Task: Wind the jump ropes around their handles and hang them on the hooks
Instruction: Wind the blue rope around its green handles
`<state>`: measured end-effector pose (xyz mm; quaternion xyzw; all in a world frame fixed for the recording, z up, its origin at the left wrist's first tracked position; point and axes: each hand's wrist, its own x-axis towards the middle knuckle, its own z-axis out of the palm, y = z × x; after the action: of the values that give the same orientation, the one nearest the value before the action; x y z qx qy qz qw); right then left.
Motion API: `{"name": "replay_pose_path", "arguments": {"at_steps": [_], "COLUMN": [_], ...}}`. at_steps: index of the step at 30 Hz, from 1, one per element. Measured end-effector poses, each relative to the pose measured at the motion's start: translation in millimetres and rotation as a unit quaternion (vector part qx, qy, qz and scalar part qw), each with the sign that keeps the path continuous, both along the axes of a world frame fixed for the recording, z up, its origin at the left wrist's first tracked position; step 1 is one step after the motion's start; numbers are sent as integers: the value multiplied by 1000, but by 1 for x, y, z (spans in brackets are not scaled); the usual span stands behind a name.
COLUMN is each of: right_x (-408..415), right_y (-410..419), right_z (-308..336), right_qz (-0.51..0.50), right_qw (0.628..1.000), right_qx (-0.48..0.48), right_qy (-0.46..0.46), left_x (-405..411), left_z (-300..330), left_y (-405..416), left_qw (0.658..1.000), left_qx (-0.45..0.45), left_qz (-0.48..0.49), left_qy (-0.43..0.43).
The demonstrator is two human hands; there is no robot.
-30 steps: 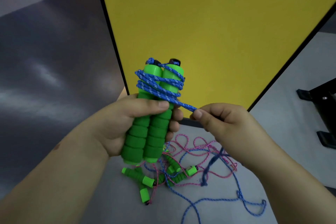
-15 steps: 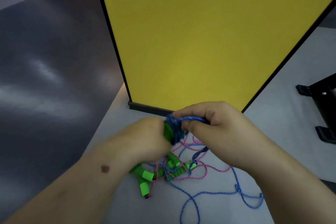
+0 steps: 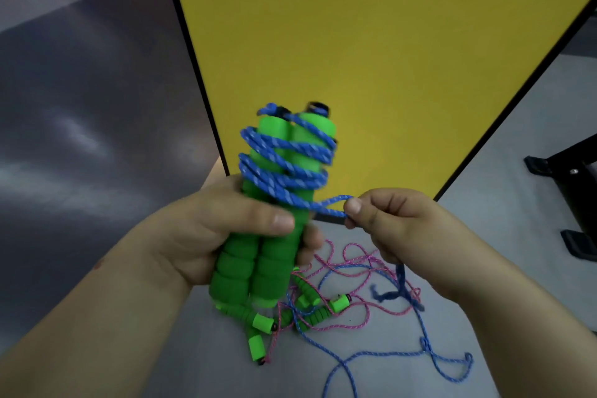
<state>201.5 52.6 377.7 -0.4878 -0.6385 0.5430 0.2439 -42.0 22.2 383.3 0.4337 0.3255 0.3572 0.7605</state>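
Observation:
My left hand (image 3: 206, 236) grips a pair of green foam handles (image 3: 258, 255), held upright side by side. A blue rope (image 3: 284, 168) is coiled several times around their upper half. My right hand (image 3: 397, 229) pinches this rope just right of the handles, with a small loop sticking out at the fingertips. The rest of the blue rope (image 3: 387, 355) trails down onto the floor. Below lies a tangle of pink rope (image 3: 355, 268) and more small green handles (image 3: 258, 323). No hooks are in view.
A yellow board (image 3: 371, 58) with a black frame stands right behind the handles. Black metal feet (image 3: 568, 191) of a stand sit at the right edge. The floor is grey beneath me and dark to the left.
The handles dipped down low with both hands close together, then came back up. One more turn of blue rope now lies around them, and my right hand is again to their right.

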Motion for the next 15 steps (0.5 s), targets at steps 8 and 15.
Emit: {"name": "replay_pose_path", "arguments": {"at_steps": [8,15], "right_x": [-8,-18], "right_y": [-4,-15], "right_z": [2,7], "right_qz": [-24,-4], "right_qw": [997,994], "right_qx": [36,102], "right_qy": [-56,-40], "left_x": [38,28], "left_z": [-10,-34], "left_y": [-12,10], "left_qw": [684,826], "left_qx": [207,55], "left_qz": [-221,139], "left_qy": [664,544]}}
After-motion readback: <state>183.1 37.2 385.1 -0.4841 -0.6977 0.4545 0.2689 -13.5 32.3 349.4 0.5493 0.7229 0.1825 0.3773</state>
